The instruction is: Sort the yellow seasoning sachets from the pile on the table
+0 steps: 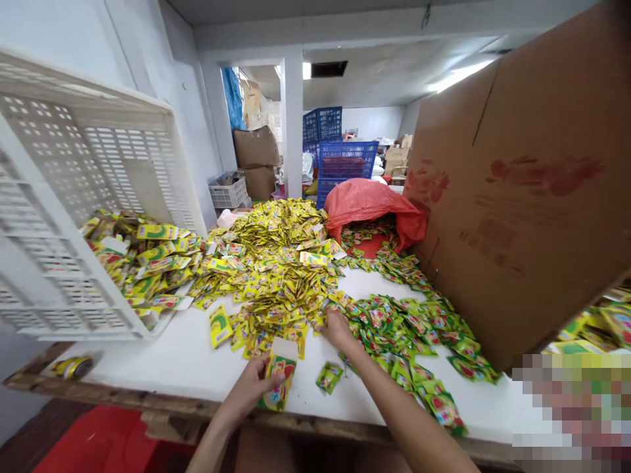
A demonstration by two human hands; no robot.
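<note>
My left hand point(257, 383) grips a small yellow-green carton point(282, 389) near the table's front edge, its white top flap standing up. Farther in, my right hand point(336, 328) reaches where a heap of yellow sachets point(283, 289) meets a spread of green sachets point(384, 322). Its fingers are bent down at the yellow ones; whether they pinch a sachet is hidden. One green sachet point(329, 377) lies alone between my two hands. To the left of the heap, a yellow packet point(219, 326) rests on the white tabletop.
A white plastic crate point(162, 190) lies tipped at left, flat cartons point(158, 253) spilling from it. At right stands a tall cardboard box point(513, 197). A red sack point(374, 203) opens toward me with green sachets inside. A can-like yellow object point(73, 368) lies at the left corner.
</note>
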